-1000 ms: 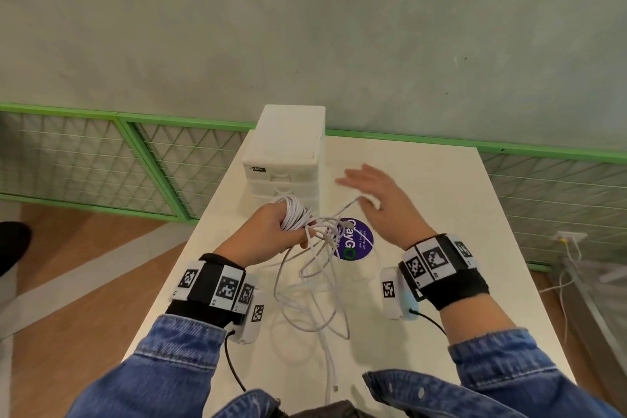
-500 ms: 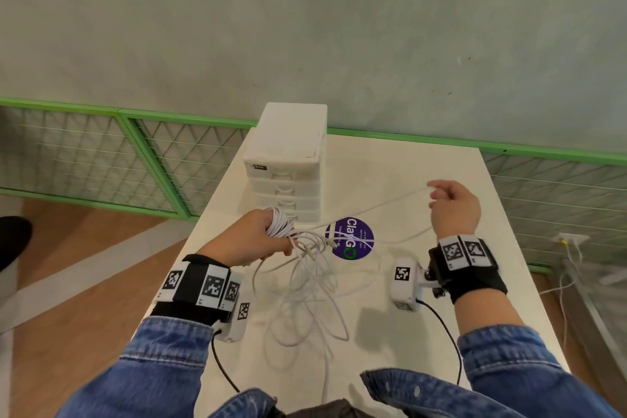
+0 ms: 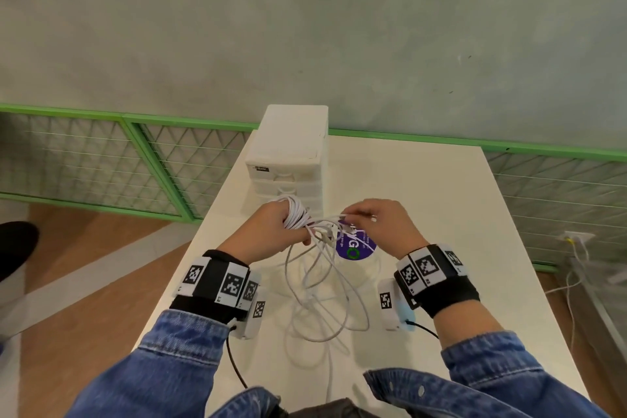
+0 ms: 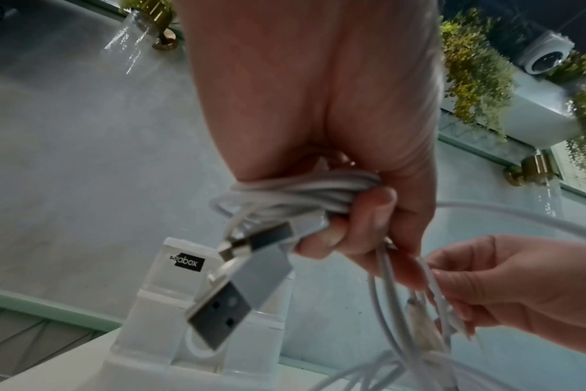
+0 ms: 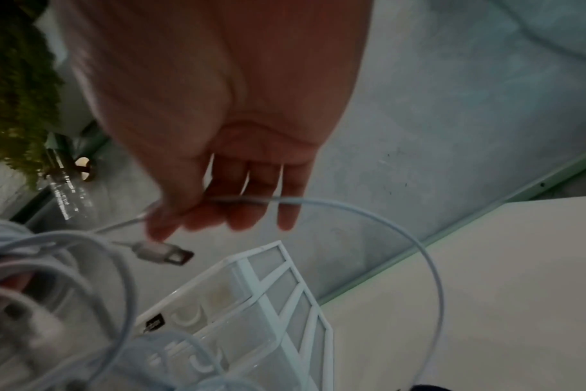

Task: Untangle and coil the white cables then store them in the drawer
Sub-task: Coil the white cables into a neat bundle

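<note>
My left hand (image 3: pixel 271 231) grips a bundle of coiled white cable (image 3: pixel 294 214) above the white table (image 3: pixel 441 214); in the left wrist view the coil (image 4: pixel 305 193) wraps round the hand (image 4: pixel 335 211) and USB plugs (image 4: pixel 218 314) dangle below it. My right hand (image 3: pixel 376 220) pinches a loose cable strand (image 3: pixel 342 215) close beside the left hand. The right wrist view shows that strand (image 5: pixel 318 202) crossing my fingers (image 5: pixel 245 206), with a plug (image 5: pixel 164 254) hanging below. Loose cable loops (image 3: pixel 325 299) hang and trail down onto the table. The white drawer unit (image 3: pixel 288 159) stands just behind the hands, drawers closed.
A round purple sticker (image 3: pixel 356 244) lies on the table under the hands. Green-framed mesh panels (image 3: pixel 135 163) run behind and left of the table below a grey wall. A socket with cables (image 3: pixel 576 241) sits on the floor at right.
My right hand came back from the far right of the table to beside the left hand, bringing the strand with it. The left hand's coil has risen slightly.
</note>
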Demonstrator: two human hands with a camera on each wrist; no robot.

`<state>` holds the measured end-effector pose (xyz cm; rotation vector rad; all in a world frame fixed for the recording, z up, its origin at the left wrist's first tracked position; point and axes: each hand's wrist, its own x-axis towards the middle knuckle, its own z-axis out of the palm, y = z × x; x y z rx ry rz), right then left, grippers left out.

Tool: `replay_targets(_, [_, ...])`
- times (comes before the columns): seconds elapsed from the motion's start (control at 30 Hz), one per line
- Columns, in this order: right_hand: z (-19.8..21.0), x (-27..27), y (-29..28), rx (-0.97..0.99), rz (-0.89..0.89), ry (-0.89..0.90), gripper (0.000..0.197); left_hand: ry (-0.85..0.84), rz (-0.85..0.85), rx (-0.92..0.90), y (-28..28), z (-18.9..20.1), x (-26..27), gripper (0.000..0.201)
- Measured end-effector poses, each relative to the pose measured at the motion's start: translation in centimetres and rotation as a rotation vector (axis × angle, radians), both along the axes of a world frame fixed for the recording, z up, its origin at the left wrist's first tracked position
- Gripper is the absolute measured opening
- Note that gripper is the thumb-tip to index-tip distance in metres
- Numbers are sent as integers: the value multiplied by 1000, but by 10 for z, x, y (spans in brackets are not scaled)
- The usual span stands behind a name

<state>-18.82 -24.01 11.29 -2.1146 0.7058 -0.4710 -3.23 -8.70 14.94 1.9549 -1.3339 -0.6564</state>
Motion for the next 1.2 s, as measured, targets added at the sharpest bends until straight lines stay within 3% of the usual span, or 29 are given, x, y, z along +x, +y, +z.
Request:
replay_targets(0.1, [1,-10,-19,-83,-333,-120,15,-16,31,81,7,-5,11,17])
replay_targets(0.2, [-4,-26,-38,11,-570,-208,14,-12,71,140,14,-10,17,16])
replay_targets(0.3, [-20,-31,-40,-14,-640,-26,18,13,61,126,12,-9,13,14])
replay_targets(0.37, [-21,-29,-36,-169,-529,50,29,18,46,87,10,-6,11,14])
replay_targets(0.47, [-5,-15,-21,-303,-107,-3,50,21,15,29,7,-3,8,16])
replay_targets(0.57, [4,5,3,-254,114,51,37,21,-23,-7,3,-1,1,19])
replay_targets(0.63, [3,12,15,-144,133,49,24,16,-24,-32,3,0,0,22])
replay_targets(0.73, [-2,13,21,-78,111,20,23,8,15,-49,7,1,4,24])
replay_targets(0.93, [-10,2,6,-87,-132,-27,22,-49,117,-90,9,-1,8,36])
replay_targets(1.03, [-4,2,9,-37,-133,-82,20,-48,78,-74,6,-3,5,33])
replay_targets(1.13, [6,7,13,-49,-49,-17,8,-83,-7,-51,3,-6,-1,29])
replay_targets(1.2, [10,4,10,-73,-141,-57,7,-83,-10,-61,5,-5,0,31])
